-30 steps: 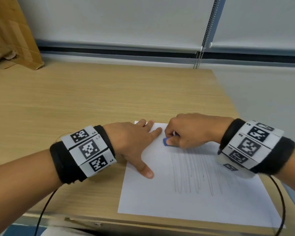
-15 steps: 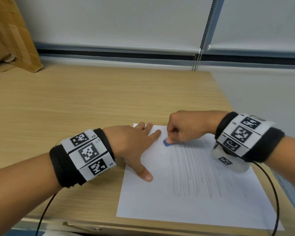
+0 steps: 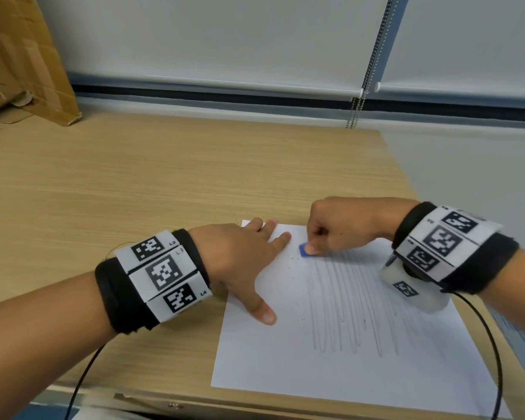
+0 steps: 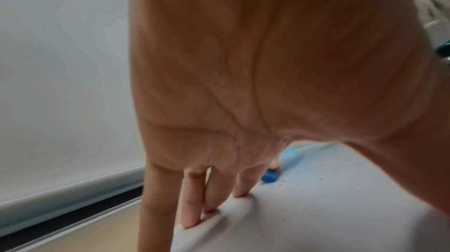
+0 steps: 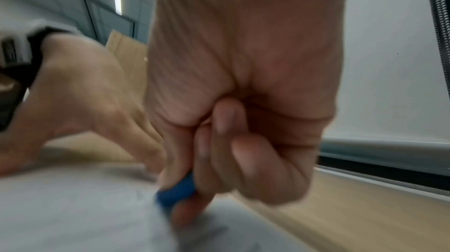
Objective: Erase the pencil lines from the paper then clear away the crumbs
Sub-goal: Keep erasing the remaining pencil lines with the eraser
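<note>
Wood-grain desk (image 3: 134, 183) fills the head view, backed by a white blind (image 3: 225, 40), with cardboard (image 3: 19, 65) leaning at the far left. Near the front right corner the paper (image 3: 331, 368) lies flat, its long axis running away from the person and tilted slightly to the right.

Compared with a second ago, the pencil lines' (image 3: 355, 304) far left ends appear to have been rubbed out: the blank strip just beside the eraser (image 3: 303, 249) looks wider, and dark crumbs (image 3: 294, 262) are now scattered to its left. The right hand (image 3: 343, 228) has shifted only slightly along the top of the strokes. From this it is judged that erasing has barely begun; most of each line is still to be rubbed, and crumb clearing lies well ahead.

The eraser, small and blue, is pinched between the thumb and curled fingers (image 5: 219, 152) of the right hand, its lower edge pressed to the sheet at the lines' far left end. The strokes run lengthwise down the sheet, from the far edge towards the person.

The left hand (image 3: 240, 259) is spread flat, fingertips (image 4: 192, 223) pressing the far left corner and thumb held out on the left margin; the sheet is puckered slightly under the fingertips.
</note>
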{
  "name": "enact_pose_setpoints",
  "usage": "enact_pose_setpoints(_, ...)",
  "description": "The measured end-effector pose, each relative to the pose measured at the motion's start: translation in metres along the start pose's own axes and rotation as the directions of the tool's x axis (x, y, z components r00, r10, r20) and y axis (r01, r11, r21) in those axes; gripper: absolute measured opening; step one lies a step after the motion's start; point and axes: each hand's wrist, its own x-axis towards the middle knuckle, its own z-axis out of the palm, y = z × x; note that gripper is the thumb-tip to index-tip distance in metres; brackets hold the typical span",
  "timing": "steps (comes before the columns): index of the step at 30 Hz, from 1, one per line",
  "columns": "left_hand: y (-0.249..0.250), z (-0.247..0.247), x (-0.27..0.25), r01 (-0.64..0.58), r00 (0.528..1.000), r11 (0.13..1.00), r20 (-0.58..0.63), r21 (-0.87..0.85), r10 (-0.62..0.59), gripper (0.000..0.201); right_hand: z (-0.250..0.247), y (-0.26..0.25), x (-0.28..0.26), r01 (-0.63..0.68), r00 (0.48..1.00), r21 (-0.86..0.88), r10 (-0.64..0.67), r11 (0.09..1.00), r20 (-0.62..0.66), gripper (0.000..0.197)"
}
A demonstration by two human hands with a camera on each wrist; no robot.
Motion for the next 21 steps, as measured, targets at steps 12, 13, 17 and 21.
enact_pose_setpoints(12,0.000,0.000,0.001,0.002,1.000,1.000,-0.007,0.005,-0.002,0.132,-0.005,-0.004,-0.001,-0.037,0.994,-0.034,0.040,0.999,0.105,0.040)
enact_pose_setpoints(13,0.000,0.000,0.001,0.002,1.000,1.000,-0.007,0.002,-0.002,0.132,-0.005,-0.004,0.001,-0.033,0.998,-0.042,0.035,0.999,0.060,0.041)
enact_pose_setpoints(17,0.000,0.001,0.000,0.003,1.000,1.000,-0.017,-0.001,-0.003,0.132,0.006,-0.001,-0.001,0.004,0.991,-0.039,-0.009,0.999,-0.132,0.045)
enact_pose_setpoints(21,0.000,0.002,0.001,0.001,1.000,1.000,-0.031,0.007,0.000,0.133,0.016,-0.013,-0.015,0.056,0.992,0.012,-0.057,0.998,0.114,0.044)
